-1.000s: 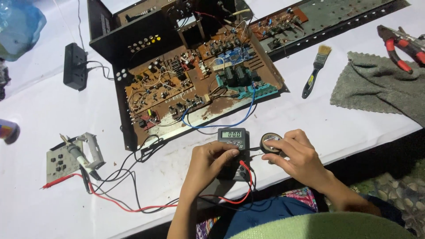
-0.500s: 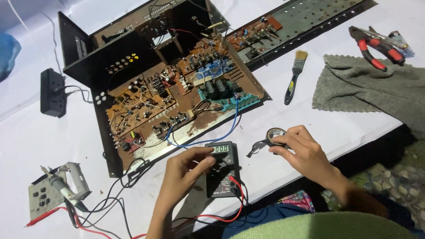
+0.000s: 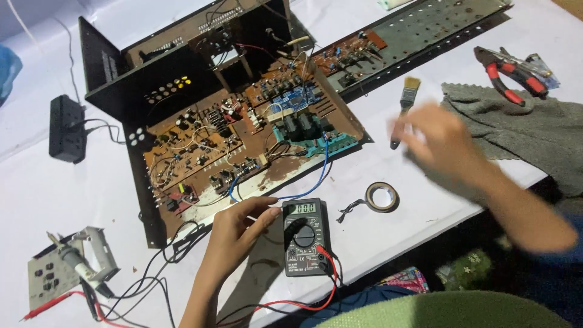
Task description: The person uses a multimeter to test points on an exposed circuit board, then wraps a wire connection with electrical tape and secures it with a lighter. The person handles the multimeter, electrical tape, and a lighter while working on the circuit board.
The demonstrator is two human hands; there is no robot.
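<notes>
left hand (image 3: 234, 234) touching multimeter (image 3: 306, 237), blurred right hand (image 3: 440, 143) near paintbrush (image 3: 405, 106)

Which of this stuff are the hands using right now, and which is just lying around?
In use:
- left hand touching the black multimeter
- right hand, blurred, over the paintbrush
- open circuit board chassis

Lying about:
- tape roll
- red pliers
- grey cloth
- black power strip
- soldering iron
</notes>
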